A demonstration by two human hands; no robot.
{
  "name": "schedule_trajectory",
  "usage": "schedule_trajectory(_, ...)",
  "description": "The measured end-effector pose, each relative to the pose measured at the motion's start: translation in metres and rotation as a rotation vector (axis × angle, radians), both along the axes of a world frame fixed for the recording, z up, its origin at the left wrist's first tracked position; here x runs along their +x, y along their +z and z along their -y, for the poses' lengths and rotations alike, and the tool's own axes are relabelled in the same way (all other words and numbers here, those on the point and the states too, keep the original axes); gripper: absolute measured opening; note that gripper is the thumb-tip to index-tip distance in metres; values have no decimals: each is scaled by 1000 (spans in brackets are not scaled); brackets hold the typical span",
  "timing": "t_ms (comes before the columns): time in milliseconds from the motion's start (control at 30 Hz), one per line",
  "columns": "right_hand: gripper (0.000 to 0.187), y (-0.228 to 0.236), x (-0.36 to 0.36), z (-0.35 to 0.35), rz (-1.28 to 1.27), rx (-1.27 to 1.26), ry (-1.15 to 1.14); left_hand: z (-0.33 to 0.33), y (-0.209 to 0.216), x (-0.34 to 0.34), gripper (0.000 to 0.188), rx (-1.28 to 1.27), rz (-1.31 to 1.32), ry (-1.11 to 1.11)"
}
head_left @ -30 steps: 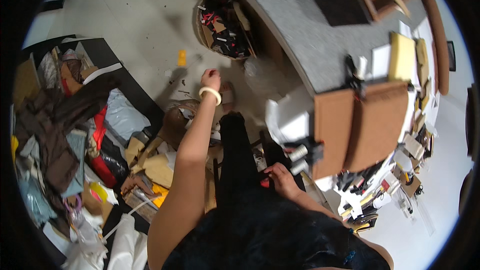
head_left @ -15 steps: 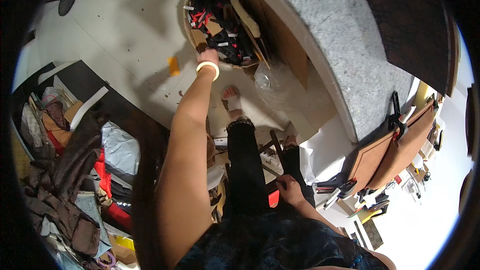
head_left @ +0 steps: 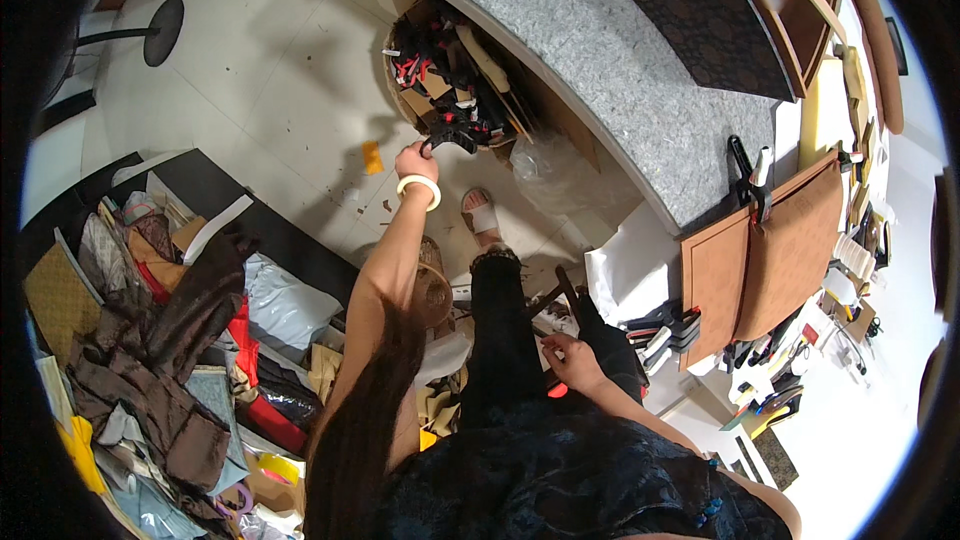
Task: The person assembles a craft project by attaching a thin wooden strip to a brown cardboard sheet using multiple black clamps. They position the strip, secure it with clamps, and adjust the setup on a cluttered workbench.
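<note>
My left hand [head_left: 415, 162], a pale bangle [head_left: 418, 190] at its wrist, is closed around one end of a black spring clamp [head_left: 453, 137]. The clamp is held over the near rim of a round cardboard bin [head_left: 396, 98]. Inside lies a heap of black clamps with red tips [head_left: 412, 70], mixed with pieces of cardboard. By my right thigh, my right hand [head_left: 576, 364] has its fingers curled in; anything inside them is hidden. A brown leather-like panel [head_left: 790, 250] at the right carries a black clamp [head_left: 750, 180] on its edge.
Fabrics and plastic-wrapped packs fill the open container [head_left: 190, 340] at left. A grey felt-topped table [head_left: 600, 50] curves along the right, with a clear plastic bag [head_left: 545, 170] below it. An orange scrap [head_left: 372, 157] lies on the floor. Tools [head_left: 770, 410] crowd the far right.
My left hand has drawn back from the bin's rim, and a black spring clamp now shows in it. My right hand has risen slightly along my thigh. The whole view has shifted.
</note>
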State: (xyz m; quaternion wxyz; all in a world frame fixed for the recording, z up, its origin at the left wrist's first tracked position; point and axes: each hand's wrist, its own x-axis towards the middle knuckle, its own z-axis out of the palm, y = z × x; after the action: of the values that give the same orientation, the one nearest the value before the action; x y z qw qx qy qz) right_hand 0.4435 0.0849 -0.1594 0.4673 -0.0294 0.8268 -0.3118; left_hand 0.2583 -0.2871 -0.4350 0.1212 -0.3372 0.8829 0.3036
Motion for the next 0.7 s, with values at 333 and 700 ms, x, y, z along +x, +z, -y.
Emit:
schedule_trajectory(333,22,-5,2,10,174,64,-83,-33,-97,-19,40,294,-48,545)
schedule_trajectory(700,23,-25,-3,17,240,68,-183,-78,-165,-74,23,573,168,270)
